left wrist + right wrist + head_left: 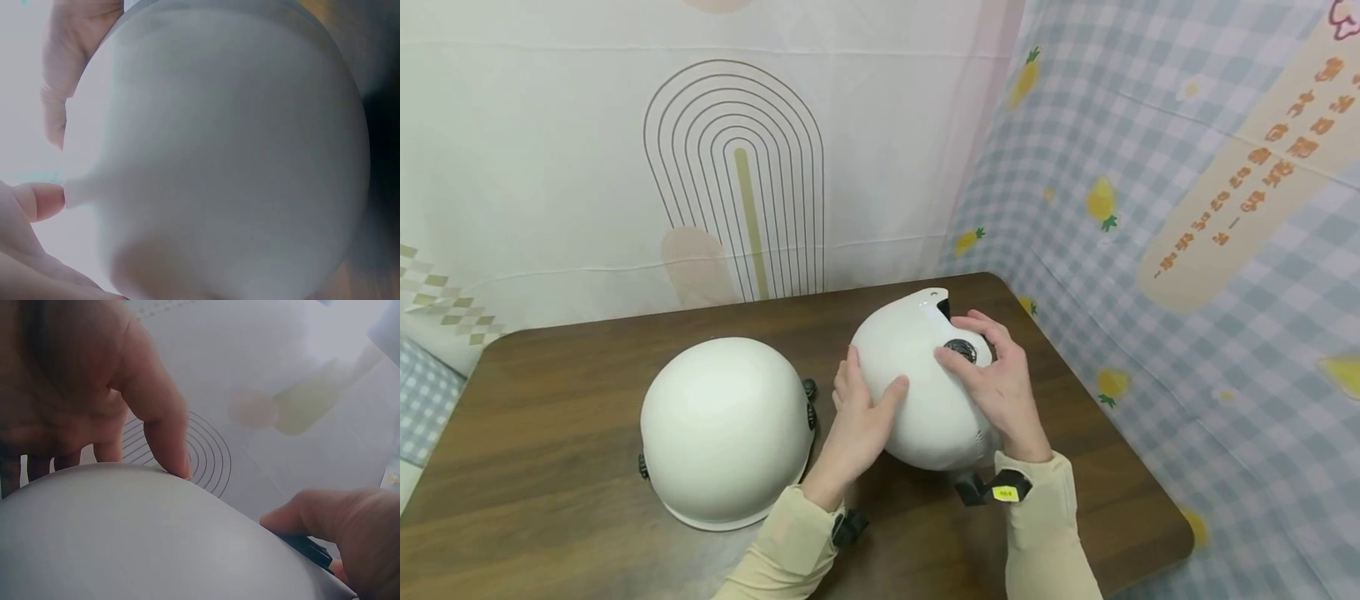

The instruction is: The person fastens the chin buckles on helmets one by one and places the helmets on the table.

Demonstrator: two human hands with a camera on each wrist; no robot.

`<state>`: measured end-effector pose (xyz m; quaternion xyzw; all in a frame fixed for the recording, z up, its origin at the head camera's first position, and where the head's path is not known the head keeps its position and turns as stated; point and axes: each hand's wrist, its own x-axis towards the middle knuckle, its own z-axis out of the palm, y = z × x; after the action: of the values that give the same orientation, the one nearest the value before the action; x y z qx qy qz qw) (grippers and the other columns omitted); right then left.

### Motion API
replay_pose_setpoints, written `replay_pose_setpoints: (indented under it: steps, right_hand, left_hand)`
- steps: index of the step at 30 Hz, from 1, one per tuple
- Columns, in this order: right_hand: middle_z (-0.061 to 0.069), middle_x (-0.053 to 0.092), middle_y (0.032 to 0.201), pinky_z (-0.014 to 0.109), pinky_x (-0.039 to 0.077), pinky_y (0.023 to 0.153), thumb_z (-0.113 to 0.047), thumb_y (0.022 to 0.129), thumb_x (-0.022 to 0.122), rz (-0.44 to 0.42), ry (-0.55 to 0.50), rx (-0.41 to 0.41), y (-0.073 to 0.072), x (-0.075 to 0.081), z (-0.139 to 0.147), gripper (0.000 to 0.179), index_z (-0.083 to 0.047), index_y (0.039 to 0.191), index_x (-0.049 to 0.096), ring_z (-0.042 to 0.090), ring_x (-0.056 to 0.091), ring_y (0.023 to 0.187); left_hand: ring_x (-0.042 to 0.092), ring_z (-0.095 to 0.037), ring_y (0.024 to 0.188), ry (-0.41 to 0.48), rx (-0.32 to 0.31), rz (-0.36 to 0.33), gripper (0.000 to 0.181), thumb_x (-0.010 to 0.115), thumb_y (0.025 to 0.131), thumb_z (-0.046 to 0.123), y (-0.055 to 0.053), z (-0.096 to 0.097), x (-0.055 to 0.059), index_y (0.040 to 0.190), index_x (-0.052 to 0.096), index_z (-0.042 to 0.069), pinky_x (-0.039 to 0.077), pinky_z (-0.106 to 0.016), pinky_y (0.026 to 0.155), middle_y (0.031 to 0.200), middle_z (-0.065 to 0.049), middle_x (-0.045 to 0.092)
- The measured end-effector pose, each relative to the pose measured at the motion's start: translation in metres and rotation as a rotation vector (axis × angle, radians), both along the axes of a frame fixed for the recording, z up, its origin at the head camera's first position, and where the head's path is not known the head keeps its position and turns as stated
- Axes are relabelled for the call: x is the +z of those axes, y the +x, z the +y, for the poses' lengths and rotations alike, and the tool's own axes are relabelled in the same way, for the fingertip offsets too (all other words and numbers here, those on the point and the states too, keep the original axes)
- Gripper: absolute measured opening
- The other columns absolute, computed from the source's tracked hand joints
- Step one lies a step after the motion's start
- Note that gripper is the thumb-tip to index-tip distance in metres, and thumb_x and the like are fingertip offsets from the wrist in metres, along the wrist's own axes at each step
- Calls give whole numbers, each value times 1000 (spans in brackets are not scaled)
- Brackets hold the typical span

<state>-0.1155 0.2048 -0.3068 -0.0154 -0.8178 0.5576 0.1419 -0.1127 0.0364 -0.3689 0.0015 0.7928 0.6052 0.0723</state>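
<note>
A glossy white helmet point(910, 408) lies tilted on its side toward the table's right end, filling most of the left wrist view. Pressed to its shell is my left hand point(859, 417), thumb and fingers extended and spread. My right hand point(1000, 379) grips the helmet's side edge, its thumb beside a round black vent piece point(961, 350) and its fingers over the rim. In the right wrist view the right thumb point(300, 512) lies next to a black part point(309, 550). The helmet's inside is hidden.
A second white helmet point(722, 425), dome up with black fittings at its sides, sits to the left on the brown wooden table point(550, 417). A patterned white cloth point(887, 150) hangs behind; a blue checked cloth point(1075, 250) hangs along the right edge.
</note>
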Motion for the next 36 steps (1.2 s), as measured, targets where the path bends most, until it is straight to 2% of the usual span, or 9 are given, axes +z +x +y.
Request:
replay_pose_setpoints:
  steps: [2,8,18,23,28,36]
  right_hand:
    - [14,49,140,46,36,101,-11,82,77,-7,10,-2,-3,-3,3,40,-2,120,66,27,43,130]
    - [1,51,138,45,39,97,-26,81,80,-9,-15,8,-20,-30,23,41,-14,118,68,21,44,130]
    - [-1,53,136,44,44,89,-37,82,79,-47,4,10,-23,-32,27,44,-18,120,67,19,49,122]
    - [-5,57,130,44,48,82,-42,81,78,-73,20,4,-24,-30,30,45,-24,120,66,19,56,109]
    - [-1,60,122,44,50,76,-46,81,77,-96,29,15,-26,-28,32,46,-27,122,66,22,58,99]
    - [0,60,120,44,50,76,-43,82,77,-100,13,20,-27,-29,33,45,-26,122,65,23,58,100]
  left_hand:
    - [2,-41,144,-5,1,9,92,57,93,50,0,1,0,157,2,14,25,-64,105,159,-19,-3]
    - [-4,-45,144,2,-5,19,92,58,93,49,0,3,-2,157,1,15,20,-65,106,160,-19,-3]
    - [-4,-43,144,-4,-15,21,91,57,94,47,2,6,0,157,0,16,21,-64,107,160,-16,-5]
    - [1,-42,144,-13,-24,50,91,58,94,46,3,7,-2,157,2,14,24,-64,105,160,-16,-3]
    - [2,-39,144,-19,-29,55,93,57,94,48,2,7,-4,157,-2,16,27,-62,105,160,-14,-5]
    - [4,-38,144,-10,-30,71,93,58,93,47,2,7,-6,157,-2,17,29,-62,104,160,-13,-4]
